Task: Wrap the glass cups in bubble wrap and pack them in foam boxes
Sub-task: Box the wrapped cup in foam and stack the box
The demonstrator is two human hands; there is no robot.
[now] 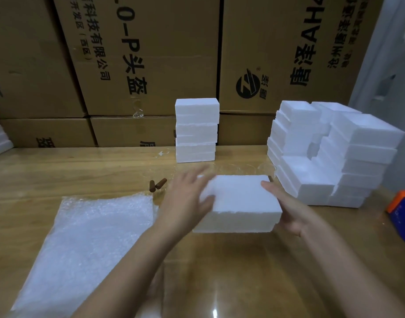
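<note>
Bubble wrap (89, 237) lies flat on the worktop (242, 271) at the near left. Just beyond it, a closed foam box (240, 203) sits between both hands. The blurred left hand (187, 200) lays spread fingers against its left end. The right hand (288, 212) grips its right end, fingers curled. Farther back stand three stacked foam boxes (196, 130).

Dim warm indoor light; overhead glare on glossy table (220, 283); left hand (185, 198) motion-blurred; wide-angle edge bending.

Bubble wrap (89, 244) left of box (240, 203) (stacks (195, 129) behind)
</note>
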